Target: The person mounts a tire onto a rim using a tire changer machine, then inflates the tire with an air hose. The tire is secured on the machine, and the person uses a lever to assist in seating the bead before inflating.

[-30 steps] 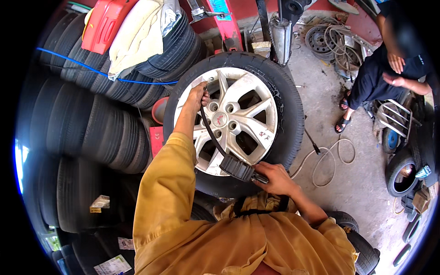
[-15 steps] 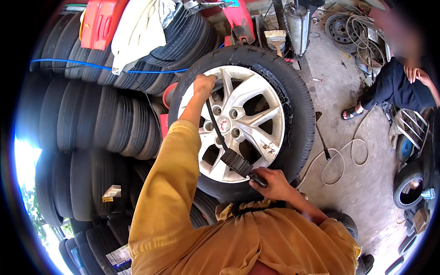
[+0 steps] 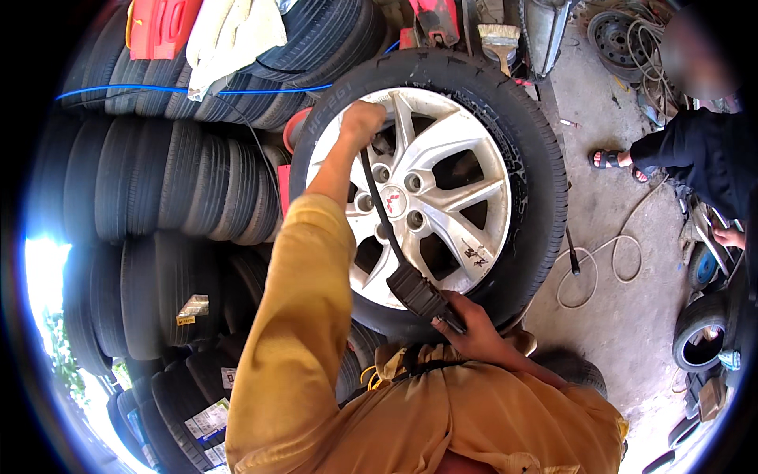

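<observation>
A wheel with a silver multi-spoke rim (image 3: 489, 191) and a black tire (image 3: 545, 170) lies in front of me. My left hand (image 3: 362, 125) is closed at the rim's upper left edge, around the upper end of a black hose (image 3: 373, 193); the tip inside the fist is hidden. The hose runs down across the spokes to a black tire inflator (image 3: 420, 291), a ribbed block with a handle. My right hand (image 3: 474, 325) grips that handle over the tire's near edge.
Stacked tires (image 3: 150, 178) fill the left side, with a red case (image 3: 160, 30) and a pale cloth (image 3: 233, 39) on top. A brush (image 3: 499, 43) stands beyond the wheel. At right, a pale hose (image 3: 588, 296) coils on the floor; a person in dark trousers (image 3: 695, 154) is beyond it.
The view has shifted, so the wheel appears slightly further right and higher. Both my hands keep their hold on the inflator and its hose. The other person's hand has moved lower.
</observation>
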`<control>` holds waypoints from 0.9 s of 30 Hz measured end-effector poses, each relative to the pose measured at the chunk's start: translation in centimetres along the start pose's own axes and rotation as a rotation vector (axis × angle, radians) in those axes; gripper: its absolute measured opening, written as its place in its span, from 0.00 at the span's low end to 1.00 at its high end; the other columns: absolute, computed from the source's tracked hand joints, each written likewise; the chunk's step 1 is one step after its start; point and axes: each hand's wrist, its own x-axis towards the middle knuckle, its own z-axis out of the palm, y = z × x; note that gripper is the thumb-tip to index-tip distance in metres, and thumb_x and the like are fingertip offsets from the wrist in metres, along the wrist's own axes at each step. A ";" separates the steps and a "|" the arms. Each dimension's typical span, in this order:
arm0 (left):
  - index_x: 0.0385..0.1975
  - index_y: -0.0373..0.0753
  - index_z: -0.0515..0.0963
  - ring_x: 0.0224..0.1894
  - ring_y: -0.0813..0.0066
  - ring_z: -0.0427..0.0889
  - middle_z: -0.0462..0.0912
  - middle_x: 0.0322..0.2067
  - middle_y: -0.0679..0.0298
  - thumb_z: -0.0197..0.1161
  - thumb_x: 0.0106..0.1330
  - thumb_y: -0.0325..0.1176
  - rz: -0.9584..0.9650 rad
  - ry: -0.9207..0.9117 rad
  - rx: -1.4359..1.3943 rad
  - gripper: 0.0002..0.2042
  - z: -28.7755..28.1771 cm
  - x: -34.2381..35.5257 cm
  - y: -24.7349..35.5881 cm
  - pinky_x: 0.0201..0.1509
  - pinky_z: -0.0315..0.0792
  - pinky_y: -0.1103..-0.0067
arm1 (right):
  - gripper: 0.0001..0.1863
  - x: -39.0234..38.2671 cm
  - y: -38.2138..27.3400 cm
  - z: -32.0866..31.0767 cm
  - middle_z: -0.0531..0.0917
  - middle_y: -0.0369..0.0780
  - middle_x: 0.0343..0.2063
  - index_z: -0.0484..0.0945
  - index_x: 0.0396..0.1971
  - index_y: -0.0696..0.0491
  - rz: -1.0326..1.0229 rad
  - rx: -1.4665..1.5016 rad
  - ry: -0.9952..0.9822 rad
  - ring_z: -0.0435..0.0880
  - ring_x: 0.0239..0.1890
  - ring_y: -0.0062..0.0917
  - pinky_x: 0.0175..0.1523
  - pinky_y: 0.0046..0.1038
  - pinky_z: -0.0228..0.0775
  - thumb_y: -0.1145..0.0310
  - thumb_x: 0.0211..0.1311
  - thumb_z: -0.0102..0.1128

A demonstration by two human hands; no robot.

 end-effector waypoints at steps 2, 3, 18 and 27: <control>0.20 0.30 0.79 0.21 0.61 0.80 0.79 0.18 0.50 0.53 0.57 0.32 0.050 -0.062 -0.024 0.12 -0.2 1.2 -2.1 0.26 0.73 0.66 | 0.20 0.3 0.2 0.3 0.82 0.51 0.39 0.73 0.52 0.59 0.016 0.022 0.043 0.84 0.41 0.45 0.46 0.35 0.75 0.65 0.66 0.65; 0.17 0.30 0.76 0.15 0.64 0.77 0.76 0.14 0.52 0.53 0.56 0.31 0.079 -0.096 -0.038 0.12 -0.2 1.9 -3.0 0.20 0.70 0.67 | 0.19 0.4 0.2 0.4 0.82 0.51 0.37 0.74 0.51 0.58 0.068 0.010 0.036 0.84 0.39 0.46 0.44 0.36 0.75 0.64 0.66 0.65; 0.31 0.29 0.84 0.24 0.59 0.86 0.85 0.27 0.50 0.56 0.61 0.38 -0.112 -0.053 -0.078 0.16 -1.2 -1.2 1.1 0.32 0.79 0.69 | 0.20 3.7 2.0 3.3 0.84 0.52 0.34 0.77 0.46 0.57 0.203 -0.309 0.212 0.83 0.41 0.51 0.44 0.41 0.74 0.56 0.66 0.63; 0.53 0.41 0.82 0.61 0.57 0.79 0.81 0.57 0.56 0.55 0.66 0.39 0.185 -0.198 0.379 0.19 -5.3 0.4 2.3 0.61 0.74 0.67 | 0.21 4.0 0.7 4.2 0.84 0.48 0.28 0.79 0.46 0.59 0.349 -0.403 0.348 0.84 0.28 0.34 0.39 0.34 0.76 0.57 0.64 0.68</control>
